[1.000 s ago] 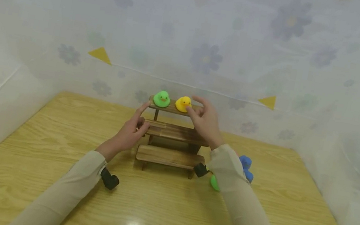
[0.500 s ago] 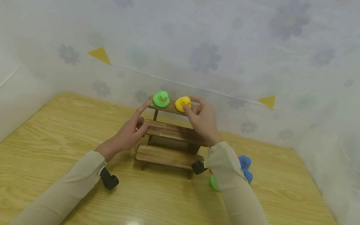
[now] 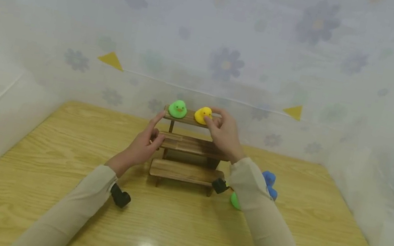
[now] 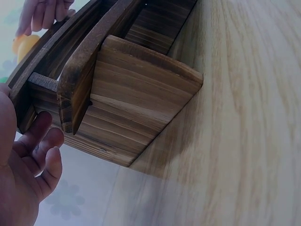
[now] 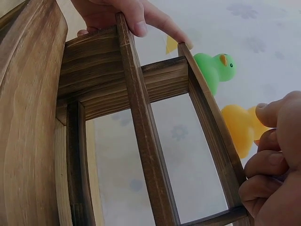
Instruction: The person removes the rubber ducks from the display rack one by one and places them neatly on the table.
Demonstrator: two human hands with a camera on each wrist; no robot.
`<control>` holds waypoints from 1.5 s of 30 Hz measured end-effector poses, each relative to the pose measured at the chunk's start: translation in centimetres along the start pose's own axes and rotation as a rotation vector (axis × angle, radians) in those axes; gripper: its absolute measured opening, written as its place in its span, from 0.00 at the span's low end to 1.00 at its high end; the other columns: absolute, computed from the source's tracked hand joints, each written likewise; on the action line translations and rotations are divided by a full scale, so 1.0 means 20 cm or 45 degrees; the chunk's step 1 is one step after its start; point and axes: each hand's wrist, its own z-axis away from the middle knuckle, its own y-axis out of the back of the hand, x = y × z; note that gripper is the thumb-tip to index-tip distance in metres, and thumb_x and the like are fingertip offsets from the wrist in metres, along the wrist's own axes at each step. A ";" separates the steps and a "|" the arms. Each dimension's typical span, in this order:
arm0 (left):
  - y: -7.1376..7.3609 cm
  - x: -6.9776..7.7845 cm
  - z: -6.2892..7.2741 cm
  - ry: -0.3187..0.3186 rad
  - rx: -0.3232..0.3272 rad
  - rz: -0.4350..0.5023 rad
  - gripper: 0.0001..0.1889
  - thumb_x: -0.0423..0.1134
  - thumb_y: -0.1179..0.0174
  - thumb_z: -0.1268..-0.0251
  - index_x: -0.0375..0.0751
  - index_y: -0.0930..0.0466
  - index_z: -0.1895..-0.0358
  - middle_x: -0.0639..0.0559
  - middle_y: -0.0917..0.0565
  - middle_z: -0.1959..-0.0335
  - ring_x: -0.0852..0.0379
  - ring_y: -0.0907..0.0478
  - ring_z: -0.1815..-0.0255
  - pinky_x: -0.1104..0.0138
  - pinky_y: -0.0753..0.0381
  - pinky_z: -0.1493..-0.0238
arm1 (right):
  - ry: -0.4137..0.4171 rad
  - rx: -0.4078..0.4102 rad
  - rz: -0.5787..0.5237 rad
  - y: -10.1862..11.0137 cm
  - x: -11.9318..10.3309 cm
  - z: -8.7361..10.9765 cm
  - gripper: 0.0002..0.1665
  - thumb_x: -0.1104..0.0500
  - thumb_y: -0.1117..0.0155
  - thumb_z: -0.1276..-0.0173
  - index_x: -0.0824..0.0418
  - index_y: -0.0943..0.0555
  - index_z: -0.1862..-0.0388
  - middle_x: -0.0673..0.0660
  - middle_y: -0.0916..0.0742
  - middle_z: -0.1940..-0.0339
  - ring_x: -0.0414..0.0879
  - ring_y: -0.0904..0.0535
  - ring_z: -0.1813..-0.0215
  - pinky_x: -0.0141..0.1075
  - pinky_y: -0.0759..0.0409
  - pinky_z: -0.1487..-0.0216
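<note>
A three-step wooden stand [image 3: 188, 173] stands on the table. My right hand [image 3: 227, 136] pinches a yellow rubber duck [image 3: 202, 115] on the top step, thumb in front and index finger behind it; the right wrist view shows the duck [image 5: 237, 129] beside the thumb. To its left on the same step sits a green rubber duck [image 3: 177, 109]. At the stand's left end is my left hand [image 3: 143, 145], its index finger stretched to the top step and its thumb resting on the middle one. In the left wrist view, this hand's [image 4: 28, 165] other fingers are loosely bent beside the stand.
Right of the stand, partly behind my right sleeve [image 3: 257, 208], are a blue toy [image 3: 269, 184] and a green one [image 3: 236, 200] on the wooden table [image 3: 177, 234]. A flower-patterned sheet [image 3: 181, 32] encloses the back and sides.
My right index finger has come down from above to behind the yellow duck. The left hand and the green duck stay where they were.
</note>
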 end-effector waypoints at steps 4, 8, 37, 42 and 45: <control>0.00 0.00 0.00 0.010 0.002 0.004 0.33 0.37 0.57 0.22 0.55 0.61 0.22 0.50 0.31 0.78 0.57 0.34 0.79 0.64 0.31 0.73 | 0.013 0.000 0.017 0.00 0.00 0.01 0.23 0.56 0.41 0.28 0.64 0.27 0.38 0.51 0.30 0.87 0.40 0.39 0.87 0.32 0.38 0.83; 0.00 -0.01 0.00 0.001 0.008 0.006 0.33 0.36 0.56 0.23 0.54 0.61 0.22 0.50 0.31 0.78 0.57 0.34 0.79 0.64 0.31 0.73 | 0.025 0.004 0.032 0.01 0.00 0.02 0.22 0.56 0.42 0.27 0.64 0.27 0.38 0.51 0.30 0.86 0.40 0.38 0.87 0.32 0.37 0.82; 0.05 0.22 0.03 0.020 -0.009 -0.014 0.31 0.28 0.57 0.25 0.33 0.58 0.24 0.49 0.31 0.79 0.60 0.36 0.80 0.66 0.32 0.73 | -0.016 0.027 0.064 0.09 -0.19 0.17 0.21 0.66 0.43 0.28 0.74 0.29 0.40 0.50 0.31 0.84 0.32 0.43 0.85 0.28 0.42 0.82; 0.05 0.21 0.03 0.029 -0.020 -0.006 0.31 0.29 0.57 0.24 0.34 0.59 0.23 0.48 0.31 0.79 0.58 0.36 0.79 0.65 0.32 0.72 | 0.005 0.047 0.053 0.10 -0.08 0.16 0.20 0.64 0.42 0.28 0.71 0.27 0.40 0.51 0.30 0.83 0.35 0.40 0.83 0.29 0.40 0.81; 0.05 0.21 0.03 0.028 -0.022 -0.009 0.31 0.29 0.57 0.24 0.34 0.59 0.23 0.48 0.31 0.79 0.58 0.36 0.79 0.66 0.32 0.72 | 0.021 0.067 0.046 0.10 0.01 0.14 0.20 0.62 0.41 0.29 0.68 0.26 0.41 0.51 0.28 0.83 0.40 0.38 0.83 0.30 0.39 0.82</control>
